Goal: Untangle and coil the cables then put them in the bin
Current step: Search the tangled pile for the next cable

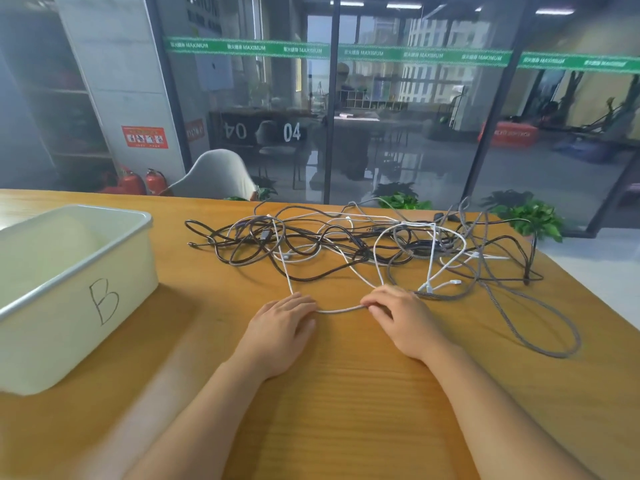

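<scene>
Head view: a wooden surface (346, 393) fills the lower half of the picture; on it, toward 12 o'clock from the hands, lies a tangle of cables (363, 244), dark braided, grey braided and white ones looped over each other; one grey braided cable (540, 327) runs out of the heap toward 4 o'clock and makes a wide loop on the bare wood; a white cable (341, 309) comes down out of the tangle in two strands and its low bend lies stretched between the two hands; the left hand (282, 329) rests palm down on the surface at the middle of the frame, its fingers (304, 304) curled at the tips and pinching the left end of that bend; the right hand (398, 317) lies just beside it at 3 o'clock, its fingers (375, 308) bent in and pinching the right end of the same bend; both forearms reach in from the bottom edge; a cream plastic bin (69, 306) stands at 9 o'clock from the hands, well apart from the cables, with a letter B drawn on its near wall; past the far edge of the surface stand a pale chair (218, 174), green plants (533, 216) and a glass wall (415, 98) with a green band across it; two red fire extinguishers (142, 181) stand at 11 o'clock by a white pillar
</scene>
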Action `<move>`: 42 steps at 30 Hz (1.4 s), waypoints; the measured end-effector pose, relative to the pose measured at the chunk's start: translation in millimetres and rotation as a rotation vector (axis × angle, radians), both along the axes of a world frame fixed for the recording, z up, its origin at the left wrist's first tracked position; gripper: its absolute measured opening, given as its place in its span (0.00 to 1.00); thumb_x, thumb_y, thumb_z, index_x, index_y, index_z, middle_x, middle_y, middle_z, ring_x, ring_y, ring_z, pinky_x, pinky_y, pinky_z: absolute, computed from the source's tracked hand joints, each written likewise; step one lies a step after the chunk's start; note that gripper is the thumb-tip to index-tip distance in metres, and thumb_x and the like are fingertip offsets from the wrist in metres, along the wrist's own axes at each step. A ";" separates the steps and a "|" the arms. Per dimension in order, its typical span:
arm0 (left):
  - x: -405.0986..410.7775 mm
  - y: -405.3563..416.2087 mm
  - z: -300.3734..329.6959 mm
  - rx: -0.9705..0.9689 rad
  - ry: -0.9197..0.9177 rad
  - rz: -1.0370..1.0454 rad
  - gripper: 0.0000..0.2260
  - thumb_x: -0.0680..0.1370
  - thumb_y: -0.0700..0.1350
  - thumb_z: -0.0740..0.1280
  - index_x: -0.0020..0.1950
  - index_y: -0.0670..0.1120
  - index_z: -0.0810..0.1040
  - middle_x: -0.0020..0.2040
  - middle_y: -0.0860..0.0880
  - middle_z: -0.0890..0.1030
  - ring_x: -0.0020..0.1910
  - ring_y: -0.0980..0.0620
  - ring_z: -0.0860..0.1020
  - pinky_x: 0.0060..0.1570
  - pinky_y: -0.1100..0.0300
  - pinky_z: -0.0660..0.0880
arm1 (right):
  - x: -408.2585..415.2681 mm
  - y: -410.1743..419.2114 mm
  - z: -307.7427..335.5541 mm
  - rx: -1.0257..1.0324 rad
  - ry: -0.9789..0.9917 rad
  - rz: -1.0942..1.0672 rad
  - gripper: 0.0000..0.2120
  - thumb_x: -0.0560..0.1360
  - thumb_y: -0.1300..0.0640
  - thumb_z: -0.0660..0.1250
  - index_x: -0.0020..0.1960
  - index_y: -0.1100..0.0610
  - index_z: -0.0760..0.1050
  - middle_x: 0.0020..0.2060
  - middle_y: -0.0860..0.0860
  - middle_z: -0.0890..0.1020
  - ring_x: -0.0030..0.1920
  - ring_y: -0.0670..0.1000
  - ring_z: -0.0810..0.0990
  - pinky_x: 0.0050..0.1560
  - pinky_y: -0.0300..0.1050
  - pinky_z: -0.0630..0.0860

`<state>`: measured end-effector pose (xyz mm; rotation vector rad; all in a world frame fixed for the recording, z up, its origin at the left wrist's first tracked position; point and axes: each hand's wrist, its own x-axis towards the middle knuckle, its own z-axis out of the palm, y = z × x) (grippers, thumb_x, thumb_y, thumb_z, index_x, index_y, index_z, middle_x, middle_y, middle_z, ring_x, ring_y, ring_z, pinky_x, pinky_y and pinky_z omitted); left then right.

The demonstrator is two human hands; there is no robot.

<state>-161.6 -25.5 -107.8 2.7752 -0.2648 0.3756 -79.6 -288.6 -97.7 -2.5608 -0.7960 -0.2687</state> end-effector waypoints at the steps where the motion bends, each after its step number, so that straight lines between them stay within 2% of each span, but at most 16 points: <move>1: -2.1 0.2 0.8 -0.009 -0.005 0.008 0.18 0.86 0.55 0.58 0.76 0.58 0.72 0.77 0.62 0.69 0.80 0.60 0.61 0.76 0.56 0.58 | 2.4 -8.5 0.9 -0.012 -0.003 -0.023 0.13 0.85 0.53 0.61 0.64 0.43 0.80 0.61 0.36 0.79 0.63 0.41 0.74 0.70 0.46 0.69; 4: -4.4 -0.8 2.2 -0.016 -0.016 0.019 0.18 0.85 0.54 0.59 0.75 0.58 0.73 0.76 0.62 0.71 0.79 0.60 0.62 0.76 0.55 0.59 | 10.2 -22.3 0.7 -0.041 -0.019 -0.047 0.13 0.85 0.53 0.61 0.65 0.44 0.80 0.63 0.37 0.79 0.66 0.43 0.73 0.73 0.47 0.64; 9: 3.6 -1.6 0.2 0.007 -0.060 -0.015 0.18 0.85 0.54 0.60 0.74 0.55 0.74 0.74 0.59 0.74 0.78 0.57 0.65 0.75 0.55 0.60 | 23.4 -11.5 -1.9 -0.031 -0.078 -0.046 0.08 0.83 0.47 0.65 0.55 0.44 0.83 0.50 0.39 0.79 0.58 0.46 0.71 0.63 0.50 0.66; 14: 24.0 -13.7 0.5 -0.020 -0.048 -0.204 0.17 0.85 0.54 0.63 0.73 0.52 0.76 0.72 0.56 0.77 0.75 0.57 0.69 0.77 0.57 0.60 | 15.7 16.2 -3.7 0.026 -0.082 0.113 0.05 0.83 0.49 0.66 0.52 0.46 0.81 0.47 0.36 0.77 0.53 0.42 0.70 0.60 0.44 0.63; 16: 27.6 -16.4 2.2 -0.060 -0.044 -0.252 0.15 0.84 0.50 0.65 0.70 0.51 0.80 0.70 0.55 0.79 0.71 0.58 0.73 0.74 0.61 0.65 | 8.7 29.8 -5.3 0.050 -0.044 0.175 0.05 0.83 0.49 0.65 0.52 0.47 0.79 0.47 0.37 0.78 0.52 0.41 0.72 0.60 0.42 0.65; 18: 27.5 -14.8 3.8 -0.112 -0.038 -0.264 0.12 0.84 0.47 0.66 0.66 0.51 0.83 0.67 0.56 0.81 0.67 0.59 0.75 0.69 0.70 0.65 | 7.2 35.6 -7.3 0.044 -0.026 0.205 0.05 0.83 0.47 0.64 0.52 0.46 0.77 0.47 0.38 0.78 0.51 0.42 0.73 0.61 0.42 0.65; 19: 27.6 -11.9 3.6 -0.127 -0.035 -0.257 0.12 0.84 0.47 0.66 0.66 0.52 0.84 0.67 0.56 0.81 0.67 0.59 0.75 0.68 0.71 0.65 | 8.2 34.9 -7.7 0.038 -0.024 0.203 0.06 0.83 0.45 0.63 0.51 0.45 0.76 0.46 0.39 0.78 0.50 0.42 0.73 0.61 0.42 0.65; 21: 27.6 -4.6 2.5 -0.155 -0.047 -0.219 0.11 0.84 0.48 0.66 0.65 0.53 0.84 0.66 0.57 0.82 0.67 0.59 0.77 0.69 0.64 0.70 | 12.3 28.4 -9.3 0.037 -0.037 0.177 0.08 0.82 0.42 0.63 0.49 0.44 0.77 0.43 0.39 0.77 0.49 0.41 0.73 0.62 0.42 0.63; 23: 29.0 7.1 2.6 -0.171 -0.066 -0.126 0.11 0.84 0.48 0.66 0.63 0.55 0.85 0.65 0.59 0.82 0.66 0.58 0.78 0.66 0.57 0.75 | 16.2 21.7 -9.7 0.038 -0.062 0.142 0.09 0.82 0.42 0.63 0.49 0.43 0.78 0.42 0.39 0.78 0.49 0.41 0.73 0.64 0.45 0.62; 26: 28.4 31.5 3.2 -0.153 -0.076 0.024 0.10 0.84 0.49 0.66 0.60 0.56 0.86 0.64 0.62 0.82 0.64 0.57 0.79 0.62 0.53 0.78 | 19.4 15.6 -8.5 0.019 -0.093 0.084 0.09 0.84 0.43 0.61 0.51 0.43 0.79 0.44 0.38 0.81 0.49 0.42 0.74 0.67 0.47 0.60; 31: 24.7 58.9 4.4 -0.158 -0.085 0.205 0.09 0.83 0.47 0.68 0.58 0.52 0.87 0.62 0.58 0.84 0.63 0.51 0.81 0.58 0.53 0.77 | 20.6 -1.5 -0.9 -0.054 -0.211 -0.165 0.12 0.84 0.43 0.60 0.48 0.42 0.81 0.41 0.38 0.80 0.47 0.46 0.76 0.57 0.48 0.60; 34: 23.0 41.3 7.2 -0.155 -0.083 0.117 0.10 0.82 0.49 0.68 0.61 0.52 0.86 0.63 0.57 0.84 0.64 0.51 0.80 0.62 0.54 0.76 | 13.8 -2.9 -0.2 -0.067 -0.217 -0.188 0.13 0.84 0.43 0.61 0.48 0.44 0.82 0.41 0.40 0.83 0.45 0.46 0.78 0.55 0.49 0.61; 37: 21.2 4.8 9.8 -0.185 -0.045 -0.063 0.16 0.83 0.53 0.66 0.69 0.52 0.81 0.68 0.55 0.81 0.68 0.53 0.77 0.68 0.58 0.71 | 2.9 10.0 -1.4 -0.119 -0.322 -0.121 0.13 0.83 0.43 0.63 0.46 0.44 0.84 0.41 0.39 0.85 0.41 0.45 0.78 0.52 0.48 0.59; 40: 21.3 -24.4 7.7 -0.152 -0.037 -0.211 0.21 0.83 0.50 0.68 0.76 0.52 0.74 0.69 0.54 0.80 0.68 0.52 0.77 0.67 0.59 0.70 | -4.6 23.7 -3.5 -0.085 -0.385 0.019 0.11 0.82 0.43 0.65 0.46 0.45 0.83 0.38 0.40 0.84 0.40 0.46 0.78 0.54 0.50 0.63; 42: 21.3 -29.5 7.2 -0.142 -0.074 -0.205 0.23 0.81 0.47 0.70 0.77 0.52 0.72 0.66 0.54 0.81 0.65 0.51 0.78 0.65 0.56 0.74 | -5.5 27.9 -5.2 -0.034 -0.340 0.107 0.11 0.82 0.42 0.64 0.47 0.45 0.82 0.38 0.39 0.83 0.41 0.44 0.76 0.56 0.50 0.65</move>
